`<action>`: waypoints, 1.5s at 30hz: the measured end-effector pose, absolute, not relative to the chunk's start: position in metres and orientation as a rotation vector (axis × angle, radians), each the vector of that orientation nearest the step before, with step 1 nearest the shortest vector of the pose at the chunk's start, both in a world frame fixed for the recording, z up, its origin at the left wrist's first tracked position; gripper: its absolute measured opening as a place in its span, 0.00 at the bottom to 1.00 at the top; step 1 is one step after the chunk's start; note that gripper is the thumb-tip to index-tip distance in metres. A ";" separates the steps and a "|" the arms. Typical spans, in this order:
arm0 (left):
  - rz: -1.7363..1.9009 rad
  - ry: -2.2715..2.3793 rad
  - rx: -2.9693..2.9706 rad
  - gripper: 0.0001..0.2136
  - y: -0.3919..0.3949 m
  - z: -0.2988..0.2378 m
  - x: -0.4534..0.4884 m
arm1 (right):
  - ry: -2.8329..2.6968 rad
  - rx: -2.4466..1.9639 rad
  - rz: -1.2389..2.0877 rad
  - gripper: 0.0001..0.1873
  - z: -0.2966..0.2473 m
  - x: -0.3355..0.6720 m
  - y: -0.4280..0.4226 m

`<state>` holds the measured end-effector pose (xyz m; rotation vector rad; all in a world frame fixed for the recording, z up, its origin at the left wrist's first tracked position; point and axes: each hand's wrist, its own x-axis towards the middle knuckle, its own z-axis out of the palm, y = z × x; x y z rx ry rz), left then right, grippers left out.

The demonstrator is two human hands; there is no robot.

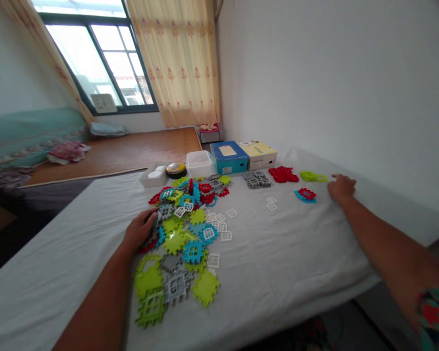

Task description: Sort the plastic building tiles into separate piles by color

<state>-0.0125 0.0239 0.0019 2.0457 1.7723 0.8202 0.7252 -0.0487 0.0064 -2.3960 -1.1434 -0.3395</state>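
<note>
My left hand rests against the left side of a heap of plastic interlocking tiles, fingers loosely bent and thumb apart. Close by its fingertips is a grey tile; part of the fingers is hidden. The heap mixes lime green tiles, blue tiles, red pieces and small white window lattices. Far to the right, my right hand is stretched out, fingers extended beside a lime green piece with a ring end. Nothing shows in its grasp.
Near the right hand lie a red-and-blue stack, red pieces and grey pieces. Behind the heap stand a blue box, a yellow box, a clear plastic tub, a round tin and a white tray.
</note>
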 end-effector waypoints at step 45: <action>0.827 1.728 2.107 0.28 0.029 -0.002 -0.020 | -0.876 -1.316 0.669 0.19 0.056 0.593 0.021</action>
